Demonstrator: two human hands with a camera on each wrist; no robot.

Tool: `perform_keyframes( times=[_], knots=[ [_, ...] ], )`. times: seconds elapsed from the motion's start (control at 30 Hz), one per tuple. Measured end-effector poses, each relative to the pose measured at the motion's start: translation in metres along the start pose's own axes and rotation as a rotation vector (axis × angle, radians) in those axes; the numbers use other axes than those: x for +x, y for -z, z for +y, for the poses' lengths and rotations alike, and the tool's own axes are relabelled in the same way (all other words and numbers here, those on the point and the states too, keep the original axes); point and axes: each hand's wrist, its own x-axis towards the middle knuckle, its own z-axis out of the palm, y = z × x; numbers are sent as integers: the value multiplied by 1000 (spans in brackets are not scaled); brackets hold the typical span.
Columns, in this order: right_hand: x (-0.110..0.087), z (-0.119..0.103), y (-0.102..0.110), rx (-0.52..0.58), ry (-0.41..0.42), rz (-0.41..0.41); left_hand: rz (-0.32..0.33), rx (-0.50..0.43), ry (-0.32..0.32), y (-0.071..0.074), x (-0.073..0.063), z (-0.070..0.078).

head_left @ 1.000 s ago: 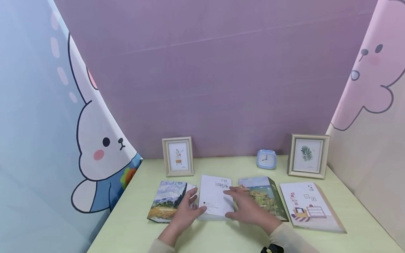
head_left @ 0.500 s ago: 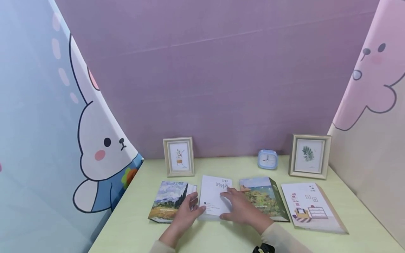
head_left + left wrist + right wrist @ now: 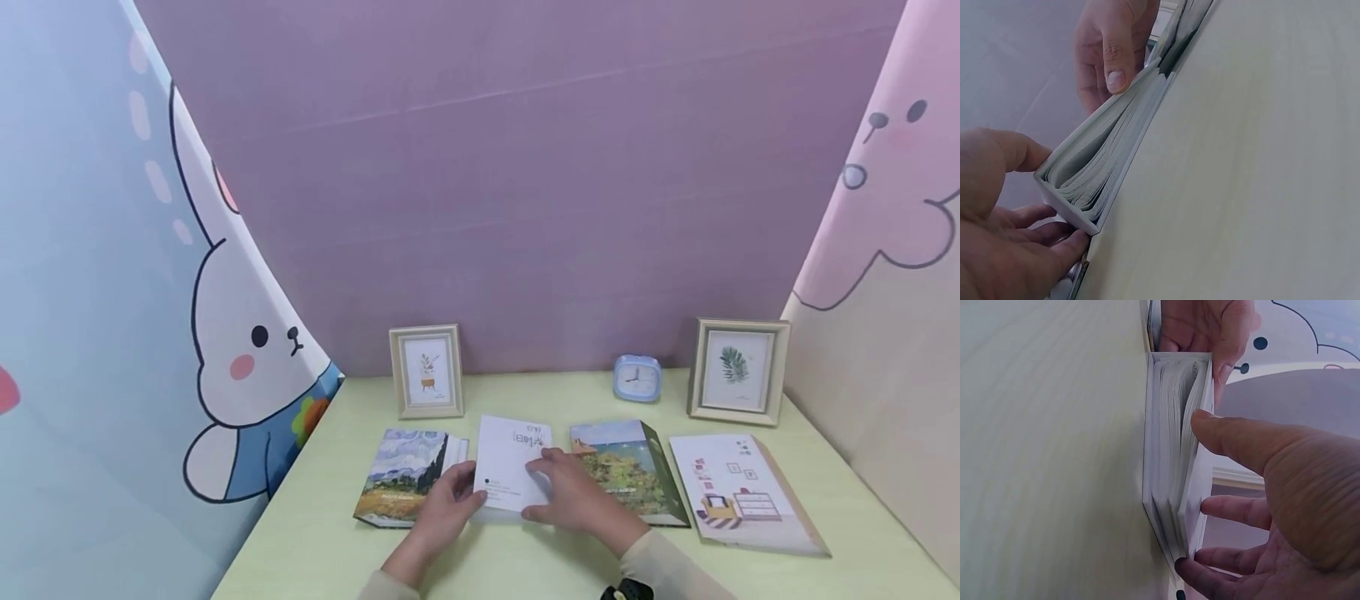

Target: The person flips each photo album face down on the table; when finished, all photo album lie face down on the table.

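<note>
A white photo album (image 3: 506, 467) with dark lettering lies in the middle of the row of books. My left hand (image 3: 448, 507) holds its left side, the thumb on the cover corner and the fingers low along the spine, as the left wrist view shows. Over the right part of the cover rests my right hand (image 3: 577, 493), its thumb (image 3: 1225, 432) at the cover's near edge and its fingers spread on the cover. In the right wrist view the album (image 3: 1175, 437) shows its page ends, loosely fanned under the closed cover.
A painted-landscape album (image 3: 401, 479) stands left of the white one, and a green-spined album (image 3: 626, 471) to the right. Farther right lies a book with a furniture drawing (image 3: 738, 500). Behind are two picture frames (image 3: 426, 371) and a blue clock (image 3: 637, 378).
My right hand first slid a little left over the white album's cover, then stayed about there. My left hand has kept its place at the spine side. The view has shifted slightly.
</note>
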Motion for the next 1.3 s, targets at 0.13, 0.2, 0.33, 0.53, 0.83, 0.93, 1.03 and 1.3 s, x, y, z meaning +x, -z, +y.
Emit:
perform_keyframes(
  times=[0.13, 0.2, 0.33, 0.53, 0.83, 0.93, 1.03, 1.3],
  knots=[
    [0, 1, 1, 8, -10, 2, 5, 21, -15, -2, 1, 1],
    [0, 1, 1, 15, -8, 2, 8, 17, -16, -2, 0, 2],
    [1, 2, 0, 26, -1, 5, 19, 12, -23, -3, 0, 3],
    [2, 3, -2, 22, 3, 10, 45, 1, -39, -4, 0, 1],
    [1, 2, -2, 44, -12, 13, 53, 2, -60, -3, 1, 3],
    [1, 2, -1, 52, -14, 12, 48, -46, -65, -2, 1, 4],
    [2, 2, 0, 48, -9, 11, 56, -69, -53, -2, 0, 4],
    [2, 1, 0, 59, -9, 3, 73, -84, -38, -2, 0, 5]
  ],
)
